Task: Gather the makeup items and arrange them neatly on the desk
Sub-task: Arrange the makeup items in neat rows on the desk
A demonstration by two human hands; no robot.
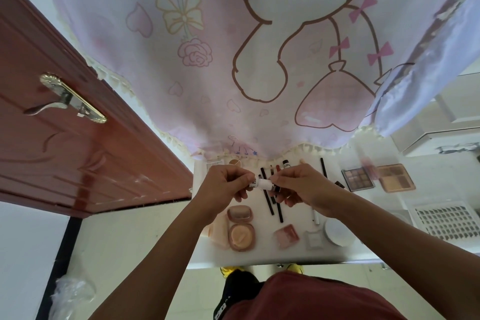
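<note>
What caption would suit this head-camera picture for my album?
Left hand and right hand hold a small white tube above a white desk strewn with compacts, pencils and palettes.

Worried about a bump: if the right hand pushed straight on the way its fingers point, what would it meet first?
The right hand pinches the small white tube, so that comes first; just past it, probably the left hand holding its other end.

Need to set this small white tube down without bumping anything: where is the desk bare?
Bare: the white desk between the round white jar, the grey-framed eyeshadow palette and the white slotted basket. Crowded: the black pencils mid-desk and the front row by the open round pink compact.
</note>
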